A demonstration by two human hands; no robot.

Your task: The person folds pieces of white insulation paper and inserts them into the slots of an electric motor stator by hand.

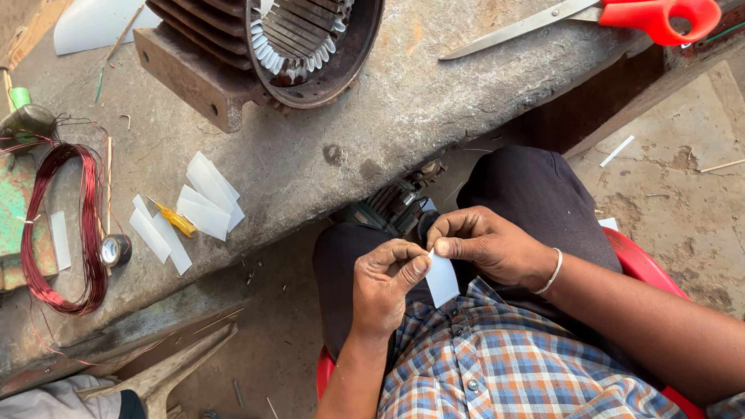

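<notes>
As two hands [434,264] pinch one white strip [442,279], one scissors [605,15] nearby

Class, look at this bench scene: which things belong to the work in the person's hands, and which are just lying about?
In the work:
left hand
right hand
white paper strip, pinched by both hands

Lying about:
cut white strips on the bench
yellow-handled screwdriver
copper wire coil
red-handled scissors
motor stator
</notes>
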